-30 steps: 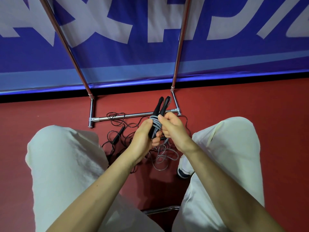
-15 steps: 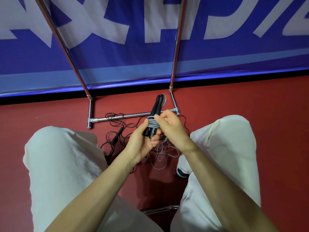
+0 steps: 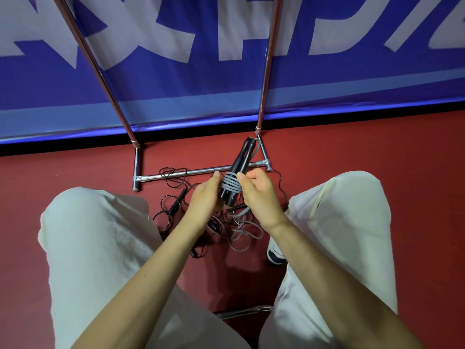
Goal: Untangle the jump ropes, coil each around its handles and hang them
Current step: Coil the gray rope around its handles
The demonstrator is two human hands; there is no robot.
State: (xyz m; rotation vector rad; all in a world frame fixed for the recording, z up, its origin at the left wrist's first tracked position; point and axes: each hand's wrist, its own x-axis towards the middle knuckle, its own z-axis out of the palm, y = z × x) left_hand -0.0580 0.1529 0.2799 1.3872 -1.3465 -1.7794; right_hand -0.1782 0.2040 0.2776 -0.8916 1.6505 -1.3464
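Head view, the only view. The person sits with knees apart in pale trousers (image 3: 95,248) over a red floor (image 3: 402,157).

Left hand (image 3: 205,197) curls round the lower end of the paired black plastic jump-rope handles (image 3: 239,162), holding them side by side and tilted up and away, presumably so they serve as one rigid spool.

Right hand (image 3: 259,195) pinches the grey rope (image 3: 231,183) against the handles, just right of several tight turns already wound round their middle; this likely keeps tension so the coil does not slip.

The grey rope's loose remainder (image 3: 241,235) trails down onto the floor between the feet.

A second, thin black rope with a black handle (image 3: 176,205) lies tangled to the left, draped over the chrome rack's base bar (image 3: 181,173).

Judgement: coiling partly done; hanging not yet done.
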